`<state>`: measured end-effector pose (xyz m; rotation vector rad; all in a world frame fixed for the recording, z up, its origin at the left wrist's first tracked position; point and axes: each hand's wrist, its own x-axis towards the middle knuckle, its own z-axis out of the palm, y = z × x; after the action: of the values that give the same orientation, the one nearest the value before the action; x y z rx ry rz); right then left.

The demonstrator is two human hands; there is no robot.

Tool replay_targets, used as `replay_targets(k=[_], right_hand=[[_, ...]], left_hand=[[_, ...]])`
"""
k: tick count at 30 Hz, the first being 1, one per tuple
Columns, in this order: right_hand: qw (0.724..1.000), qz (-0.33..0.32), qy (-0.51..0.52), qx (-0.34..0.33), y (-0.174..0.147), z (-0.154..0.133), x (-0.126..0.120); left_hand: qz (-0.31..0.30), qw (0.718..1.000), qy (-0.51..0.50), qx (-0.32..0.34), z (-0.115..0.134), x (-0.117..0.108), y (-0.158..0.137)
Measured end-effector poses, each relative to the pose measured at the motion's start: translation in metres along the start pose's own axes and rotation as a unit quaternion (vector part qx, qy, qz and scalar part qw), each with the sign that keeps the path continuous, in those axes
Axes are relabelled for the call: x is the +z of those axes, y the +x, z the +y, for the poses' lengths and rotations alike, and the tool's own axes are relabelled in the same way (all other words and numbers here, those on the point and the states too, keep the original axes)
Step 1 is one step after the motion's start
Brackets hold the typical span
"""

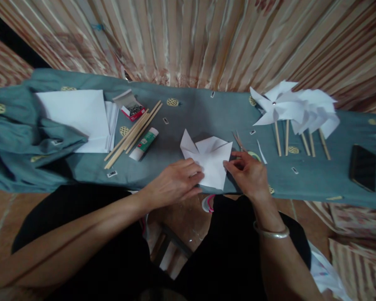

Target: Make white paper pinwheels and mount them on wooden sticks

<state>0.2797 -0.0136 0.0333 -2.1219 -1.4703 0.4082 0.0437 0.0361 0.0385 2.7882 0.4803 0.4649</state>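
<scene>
A white sheet of paper (211, 163), cut and partly folded, lies near the front edge of the cloth-covered bench, with pointed flaps standing up at its far side. My left hand (181, 179) is closed on its lower left part, fingers curled over the edge. On the other side, my right hand (247, 171) pinches the paper's right edge between thumb and fingers; a metal bangle circles that wrist. Just beyond my right hand lie scissors (239, 142), partly hidden by it, and a thin paper strip (262, 151).
Finished paper pinwheels (282, 104) on sticks lie at the right, near a black phone (362, 167). Leftward are a glue stick (144, 144), wooden sticks (133, 136), an open red box (131, 108) of small metal pieces and stacked white paper (75, 113). A striped curtain (181, 42) hangs behind.
</scene>
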Motion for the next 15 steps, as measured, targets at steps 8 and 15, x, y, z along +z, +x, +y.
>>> replay_targets(k=[8,15], right_hand=[[0.99,0.034,-0.114,-0.075,-0.012,-0.006,-0.007],[0.982,-0.105,0.075,-0.139,-0.015,0.0,-0.012]], left_hand=[[-0.041,0.999,0.016,-0.008,0.003,0.016,-0.002],[-0.031,0.999,0.027,-0.007,0.005,0.015,-0.003]])
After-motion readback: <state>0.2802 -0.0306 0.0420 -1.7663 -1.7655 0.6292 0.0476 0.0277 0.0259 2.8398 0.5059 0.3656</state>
